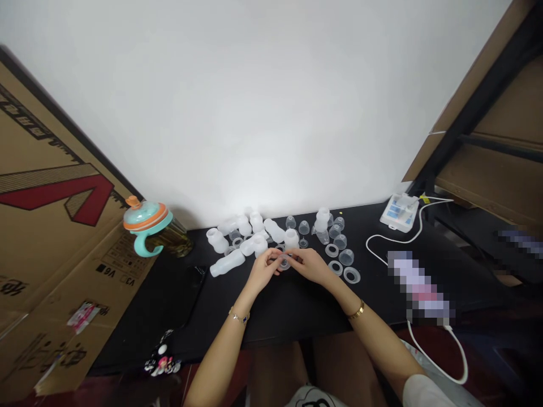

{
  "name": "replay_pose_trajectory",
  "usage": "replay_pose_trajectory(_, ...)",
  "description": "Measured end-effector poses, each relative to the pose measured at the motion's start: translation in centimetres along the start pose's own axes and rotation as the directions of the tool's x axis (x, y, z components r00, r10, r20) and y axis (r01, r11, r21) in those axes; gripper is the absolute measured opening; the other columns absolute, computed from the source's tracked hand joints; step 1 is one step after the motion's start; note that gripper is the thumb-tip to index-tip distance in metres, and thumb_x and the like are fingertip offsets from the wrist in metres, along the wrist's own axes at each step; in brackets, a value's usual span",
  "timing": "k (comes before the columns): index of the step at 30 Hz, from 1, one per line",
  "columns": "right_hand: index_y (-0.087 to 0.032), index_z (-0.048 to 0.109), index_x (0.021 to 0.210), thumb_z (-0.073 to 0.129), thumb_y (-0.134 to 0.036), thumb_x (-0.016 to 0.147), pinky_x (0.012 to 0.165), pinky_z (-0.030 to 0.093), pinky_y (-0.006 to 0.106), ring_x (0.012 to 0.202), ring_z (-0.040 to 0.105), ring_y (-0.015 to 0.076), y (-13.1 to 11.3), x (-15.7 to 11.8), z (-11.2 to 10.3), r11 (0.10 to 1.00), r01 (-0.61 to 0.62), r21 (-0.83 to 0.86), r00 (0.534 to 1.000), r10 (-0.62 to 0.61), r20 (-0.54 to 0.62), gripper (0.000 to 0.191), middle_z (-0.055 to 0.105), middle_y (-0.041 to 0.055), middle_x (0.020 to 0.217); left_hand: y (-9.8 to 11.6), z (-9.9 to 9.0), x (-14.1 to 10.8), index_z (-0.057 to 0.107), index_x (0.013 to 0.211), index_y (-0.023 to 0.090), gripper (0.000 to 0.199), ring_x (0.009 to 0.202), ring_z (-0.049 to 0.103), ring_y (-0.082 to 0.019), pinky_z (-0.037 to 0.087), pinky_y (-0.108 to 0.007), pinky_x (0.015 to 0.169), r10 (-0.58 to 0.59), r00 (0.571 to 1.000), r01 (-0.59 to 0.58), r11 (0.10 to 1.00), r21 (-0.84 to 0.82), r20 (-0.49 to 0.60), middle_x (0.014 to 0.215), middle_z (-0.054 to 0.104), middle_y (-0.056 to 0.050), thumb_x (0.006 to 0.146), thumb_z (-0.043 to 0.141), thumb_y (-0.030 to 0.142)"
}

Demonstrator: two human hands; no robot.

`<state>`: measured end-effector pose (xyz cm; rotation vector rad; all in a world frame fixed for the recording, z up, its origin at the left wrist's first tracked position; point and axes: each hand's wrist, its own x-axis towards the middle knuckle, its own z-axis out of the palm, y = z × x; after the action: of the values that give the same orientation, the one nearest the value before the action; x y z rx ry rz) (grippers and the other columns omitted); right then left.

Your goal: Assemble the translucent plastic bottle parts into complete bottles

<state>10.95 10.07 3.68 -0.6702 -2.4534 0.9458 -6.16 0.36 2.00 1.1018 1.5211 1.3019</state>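
Both hands meet over the middle of the black table. My left hand point(265, 268) pinches the left side of a clear ring-shaped piece point(284, 262), and the fingers of my right hand point(307, 264) close on its right side. Just behind them stands a white bottle point(291, 238). More white bottles lie or stand to the left, one on its side nearest me point(228, 263). On the right are several clear domed caps point(346, 257) and clear rings point(352, 275), with another white bottle point(322, 219) standing behind them.
A jug with a teal and orange lid point(146, 217) stands at the left by a large cardboard box point(55, 198). A dark phone point(190, 294) with a charm point(162, 362) lies at the left. On the right are a white power strip point(399, 213), a cable and a pixelated object point(422, 288).
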Motion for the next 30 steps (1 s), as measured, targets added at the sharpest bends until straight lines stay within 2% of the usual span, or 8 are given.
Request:
replay_pose_trajectory(10, -0.025, 0.074, 0.111, 0.055, -0.03, 0.096, 0.063, 0.037, 0.021, 0.064, 0.059, 0.0137, -0.61, -0.12, -0.46, 1.0, -0.014, -0.005, 1.0, 0.014, 0.025, 0.025, 0.07, -0.0008, 0.074, -0.3, -0.01, 0.16, 0.064, 0.1, 0.015, 0.038, 0.063, 0.066, -0.012, 0.052, -0.021, 0.052, -0.01, 1.0, 0.01, 1.0, 0.004, -0.01, 0.092, 0.073, -0.007, 0.081, 0.07, 0.048)
replay_pose_trajectory(30, -0.025, 0.074, 0.106, 0.059, -0.026, 0.091, 0.062, 0.038, 0.021, 0.066, 0.061, 0.0138, 0.11, 0.07, 0.03, 0.998, -0.056, -0.013, 0.998, 0.055, -0.007, 0.021, 0.072, 0.0001, 0.077, -0.01, 0.13, 0.02, 0.066, 0.1, 0.016, 0.039, 0.065, 0.068, -0.013, 0.053, -0.021, 0.052, 0.01, 1.0, -0.01, 1.0, 0.024, -0.015, 0.091, 0.073, -0.007, 0.08, 0.073, 0.049)
